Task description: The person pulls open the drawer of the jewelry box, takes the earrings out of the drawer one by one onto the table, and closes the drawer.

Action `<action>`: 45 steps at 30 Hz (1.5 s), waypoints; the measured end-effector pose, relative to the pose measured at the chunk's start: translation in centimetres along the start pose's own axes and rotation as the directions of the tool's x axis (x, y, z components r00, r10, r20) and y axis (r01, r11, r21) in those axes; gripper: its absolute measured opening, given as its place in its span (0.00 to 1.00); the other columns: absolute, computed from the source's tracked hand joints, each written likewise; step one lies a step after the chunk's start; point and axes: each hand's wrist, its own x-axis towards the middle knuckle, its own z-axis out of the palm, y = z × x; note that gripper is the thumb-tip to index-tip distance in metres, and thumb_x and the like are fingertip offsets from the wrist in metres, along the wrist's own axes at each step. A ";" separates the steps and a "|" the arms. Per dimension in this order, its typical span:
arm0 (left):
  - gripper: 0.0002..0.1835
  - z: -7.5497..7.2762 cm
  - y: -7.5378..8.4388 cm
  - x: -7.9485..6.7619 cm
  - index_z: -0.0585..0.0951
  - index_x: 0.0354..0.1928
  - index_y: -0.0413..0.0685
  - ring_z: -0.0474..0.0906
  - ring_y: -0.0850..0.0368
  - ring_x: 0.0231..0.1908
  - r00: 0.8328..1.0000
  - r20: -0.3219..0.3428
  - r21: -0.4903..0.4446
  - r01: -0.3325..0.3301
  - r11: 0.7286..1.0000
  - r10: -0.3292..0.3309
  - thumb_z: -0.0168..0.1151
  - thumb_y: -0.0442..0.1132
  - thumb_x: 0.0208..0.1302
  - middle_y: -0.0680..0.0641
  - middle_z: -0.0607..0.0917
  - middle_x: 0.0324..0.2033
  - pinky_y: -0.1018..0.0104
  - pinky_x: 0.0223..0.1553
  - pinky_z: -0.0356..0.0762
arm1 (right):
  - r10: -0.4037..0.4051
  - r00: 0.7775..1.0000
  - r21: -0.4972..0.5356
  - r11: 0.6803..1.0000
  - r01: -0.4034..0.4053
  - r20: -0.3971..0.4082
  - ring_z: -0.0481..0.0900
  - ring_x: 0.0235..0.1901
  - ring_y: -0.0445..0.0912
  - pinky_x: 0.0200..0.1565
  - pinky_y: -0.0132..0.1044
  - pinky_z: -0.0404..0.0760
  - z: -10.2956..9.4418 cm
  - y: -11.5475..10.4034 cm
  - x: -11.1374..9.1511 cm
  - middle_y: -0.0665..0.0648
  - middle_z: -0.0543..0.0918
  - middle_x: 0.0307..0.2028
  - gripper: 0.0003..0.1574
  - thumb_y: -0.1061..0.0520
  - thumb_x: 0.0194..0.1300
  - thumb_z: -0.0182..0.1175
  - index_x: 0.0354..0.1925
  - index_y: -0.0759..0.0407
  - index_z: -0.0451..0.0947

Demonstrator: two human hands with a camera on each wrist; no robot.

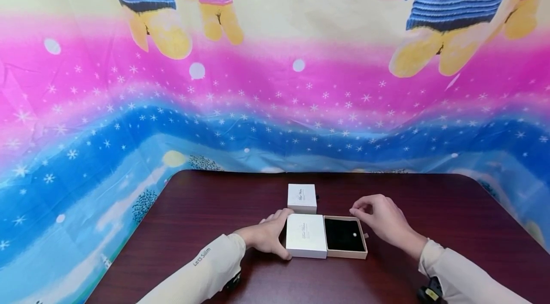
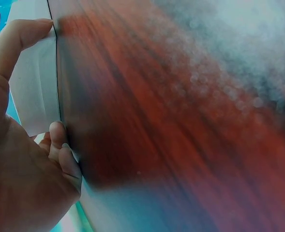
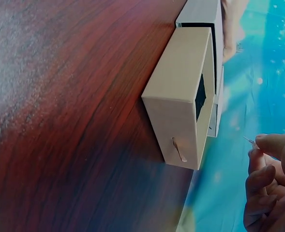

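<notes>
A white box sleeve (image 1: 306,235) with small printed script lies on the table, its drawer (image 1: 366,250) pulled out to the right. Inside the drawer is a black pad (image 1: 339,233) bearing one pearl-like stud (image 1: 354,235). My left hand (image 1: 267,235) grips the sleeve's left end, thumb at the near corner and fingers at the far one. Right of the drawer and above the table, my right hand (image 1: 384,218) pinches a tiny stud earring (image 3: 248,139) between thumb and forefinger. Its thin pin points out past the fingertips; the rest is mostly hidden by them.
Behind the sleeve stands a second white box (image 1: 301,197) with a dark tab on its right side. A ribbon pull (image 3: 179,150) sticks out of the drawer's front. The dark wooden table (image 1: 215,199) ends at a patterned cloth backdrop (image 1: 275,103).
</notes>
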 end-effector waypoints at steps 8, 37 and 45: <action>0.56 -0.1 0.1 0.0 0.58 0.72 0.53 0.67 0.55 0.60 1.000 0.001 -0.006 0.000 1.000 0.000 0.81 0.48 0.41 0.53 0.71 0.61 0.55 0.63 0.63 | 0.001 1.000 -0.005 1.000 -0.001 -0.017 0.75 0.26 0.35 0.28 0.33 0.70 -0.2 0.4 0.0 0.42 0.85 0.25 0.05 0.51 0.64 0.69 0.33 0.50 0.88; 0.56 0.0 -0.1 0.2 0.59 0.70 0.54 0.67 0.59 0.56 1.000 -0.019 0.018 -0.003 1.000 0.004 0.82 0.49 0.39 0.53 0.72 0.59 0.62 0.56 0.64 | 0.031 0.999 -0.002 1.000 -0.031 -0.026 0.74 0.27 0.37 0.26 0.33 0.68 -0.9 1.9 0.1 0.43 0.85 0.26 0.03 0.52 0.63 0.70 0.34 0.48 0.88; 0.56 0.0 0.1 0.0 0.58 0.71 0.53 0.67 0.57 0.59 1.000 -0.013 0.015 -0.004 1.000 0.004 0.81 0.48 0.40 0.52 0.71 0.61 0.60 0.60 0.64 | 0.038 0.999 -0.005 0.999 -0.038 -0.032 0.75 0.29 0.38 0.27 0.33 0.69 -0.9 2.5 0.1 0.44 0.85 0.27 0.03 0.52 0.63 0.70 0.35 0.50 0.88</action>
